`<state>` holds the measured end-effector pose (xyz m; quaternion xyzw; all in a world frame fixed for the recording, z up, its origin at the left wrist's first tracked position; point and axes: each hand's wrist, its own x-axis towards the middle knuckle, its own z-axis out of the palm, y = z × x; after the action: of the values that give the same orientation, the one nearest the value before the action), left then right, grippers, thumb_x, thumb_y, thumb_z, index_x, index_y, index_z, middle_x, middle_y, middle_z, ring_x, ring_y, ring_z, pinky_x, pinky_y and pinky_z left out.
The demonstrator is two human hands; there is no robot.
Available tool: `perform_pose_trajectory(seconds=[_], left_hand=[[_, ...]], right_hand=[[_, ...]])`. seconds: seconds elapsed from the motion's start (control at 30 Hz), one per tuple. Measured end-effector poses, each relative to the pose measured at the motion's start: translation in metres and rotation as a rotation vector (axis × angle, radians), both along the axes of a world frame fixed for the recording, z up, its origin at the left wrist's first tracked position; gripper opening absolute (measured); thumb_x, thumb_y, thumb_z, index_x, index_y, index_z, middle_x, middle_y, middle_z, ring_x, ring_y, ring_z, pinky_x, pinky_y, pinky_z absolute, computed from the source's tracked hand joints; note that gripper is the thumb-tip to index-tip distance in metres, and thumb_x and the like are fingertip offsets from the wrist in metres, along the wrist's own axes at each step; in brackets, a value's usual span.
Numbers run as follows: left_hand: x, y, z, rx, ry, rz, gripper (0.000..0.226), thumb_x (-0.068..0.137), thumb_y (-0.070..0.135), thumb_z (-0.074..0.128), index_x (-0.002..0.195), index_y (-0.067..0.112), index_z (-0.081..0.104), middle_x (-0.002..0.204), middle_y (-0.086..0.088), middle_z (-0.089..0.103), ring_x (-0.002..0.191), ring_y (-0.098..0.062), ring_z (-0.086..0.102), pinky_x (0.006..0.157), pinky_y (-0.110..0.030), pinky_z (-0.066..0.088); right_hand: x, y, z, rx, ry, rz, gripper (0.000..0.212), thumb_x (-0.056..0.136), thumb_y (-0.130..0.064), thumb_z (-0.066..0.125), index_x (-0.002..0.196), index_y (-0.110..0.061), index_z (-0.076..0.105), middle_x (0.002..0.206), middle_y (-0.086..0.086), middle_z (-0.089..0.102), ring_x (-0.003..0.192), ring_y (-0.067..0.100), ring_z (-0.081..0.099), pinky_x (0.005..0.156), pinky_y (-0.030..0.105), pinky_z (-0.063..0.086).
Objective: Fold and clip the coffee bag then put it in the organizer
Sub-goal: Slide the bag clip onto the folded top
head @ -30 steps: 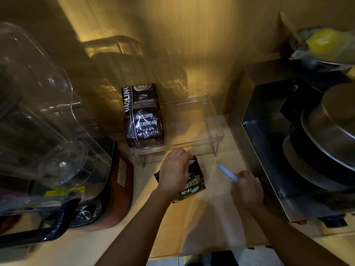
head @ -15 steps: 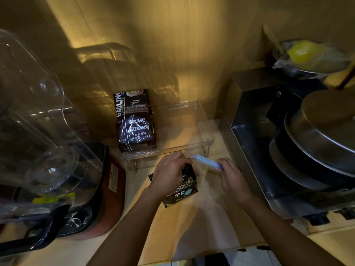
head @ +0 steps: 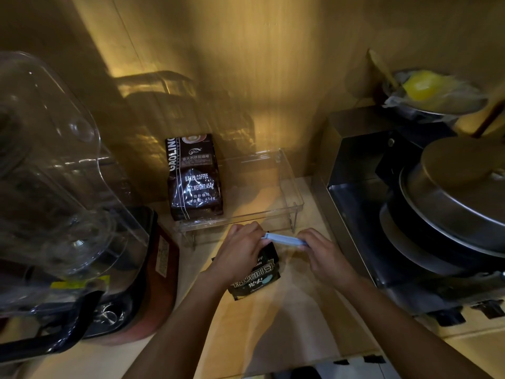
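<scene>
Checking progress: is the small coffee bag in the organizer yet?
Out. The small coffee bag lies on the counter before the organizer, under the left hand.

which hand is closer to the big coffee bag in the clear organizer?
Left. The left hand sits just in front of the big coffee bag, below the clear organizer edge. The right hand is farther right, holding the blue clip.

Dim, warm yellow light on the wall [head: 273, 77]; edges bowed, perhaps slightly blurred.
</scene>
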<state>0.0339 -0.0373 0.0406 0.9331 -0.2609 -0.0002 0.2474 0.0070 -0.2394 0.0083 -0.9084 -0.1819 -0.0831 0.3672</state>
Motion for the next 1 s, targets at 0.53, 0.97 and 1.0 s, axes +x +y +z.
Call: perform_pose_trajectory(seconds=[0.53,0.97,1.0], left_hand=[[0.007,0.008,0.018,-0.289,0.526,-0.044,0.025,0.095,0.02,0.044,0.081,0.022,0.065,0.076,0.009,0.052,0.069,-0.007,0.048,0.061,-0.014,0.036],[0.006,0.011,0.014,-0.292,0.42,-0.042,0.026,0.094,0.025,0.045,0.079,0.04,0.06,0.084,-0.002,0.057,0.077,-0.018,0.056,0.071,-0.038,0.044],[0.006,0.012,0.013,-0.282,0.415,-0.045,0.024,0.093,0.027,0.047,0.079,0.04,0.062,0.084,0.0,0.058,0.078,-0.017,0.057,0.071,-0.038,0.045]], right_hand=[[-0.013,0.005,0.001,-0.157,-0.137,0.033,0.03,0.087,-0.012,0.034,0.102,0.0,0.057,0.086,0.016,0.067,0.069,0.028,0.054,0.066,0.028,0.041],[-0.013,0.002,-0.007,0.018,0.164,-0.028,0.013,0.088,-0.021,0.055,0.097,-0.018,0.046,0.086,-0.002,0.056,0.071,0.019,0.056,0.056,0.027,0.038],[-0.013,0.001,-0.006,0.041,0.198,-0.004,0.013,0.087,-0.02,0.056,0.094,-0.021,0.045,0.083,-0.005,0.054,0.071,0.016,0.055,0.056,0.024,0.038]])
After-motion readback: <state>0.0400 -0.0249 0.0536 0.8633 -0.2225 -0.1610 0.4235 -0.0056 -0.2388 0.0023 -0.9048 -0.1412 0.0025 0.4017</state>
